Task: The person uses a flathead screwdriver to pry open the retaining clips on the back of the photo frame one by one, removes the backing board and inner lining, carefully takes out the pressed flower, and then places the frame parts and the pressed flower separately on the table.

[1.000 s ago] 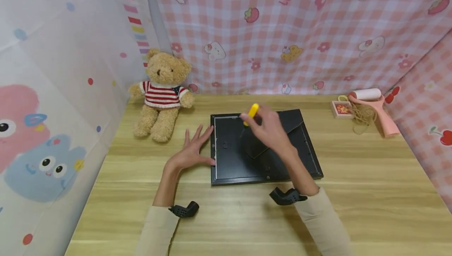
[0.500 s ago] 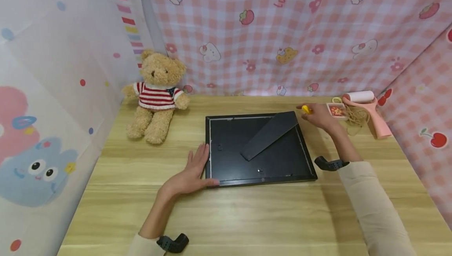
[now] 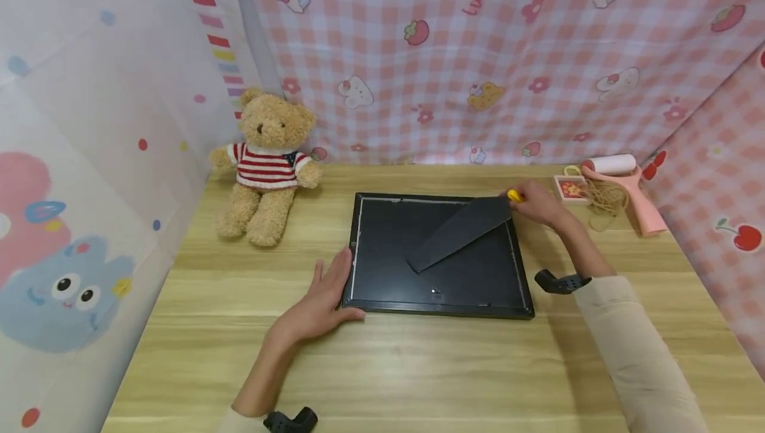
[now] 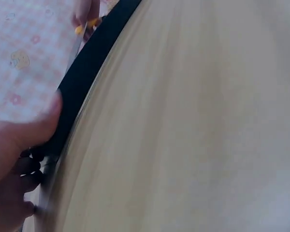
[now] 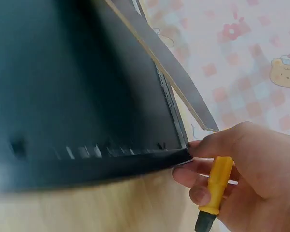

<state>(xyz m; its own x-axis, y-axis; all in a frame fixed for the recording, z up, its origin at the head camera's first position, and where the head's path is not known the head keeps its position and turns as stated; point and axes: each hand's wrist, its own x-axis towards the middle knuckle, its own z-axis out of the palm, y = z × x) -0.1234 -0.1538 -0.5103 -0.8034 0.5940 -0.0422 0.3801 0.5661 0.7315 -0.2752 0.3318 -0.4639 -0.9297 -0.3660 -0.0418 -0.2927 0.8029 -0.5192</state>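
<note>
A black picture frame (image 3: 382, 273) lies back side up, its stand leg (image 3: 460, 234) slanting across it. My left hand (image 3: 317, 303) holds the frame's near left corner, fingers along the left side and thumb at the front edge. In the left wrist view the thumb lies against the black edge. At the far right corner, my right hand (image 3: 534, 204) pinches the rim between thumb and index finger. Its other fingers hold a yellow-handled tool (image 5: 217, 181) with a black end; the working tip is not visible. The stand's free end sits close beside the right thumb.
A teddy bear (image 3: 271, 167) in a striped sweater sits at the back left. Near the right wall are a pink lint roller (image 3: 636, 197), a small picture box (image 3: 572, 189) and a bundle of twine (image 3: 606, 195). Patterned curtains (image 3: 442, 54) border the wooden table (image 3: 388, 373).
My right hand has moved from above the stand to the far right corner and taken hold of the rim. My left hand has slid nearer along the left side. The frame has turned slightly clockwise.
</note>
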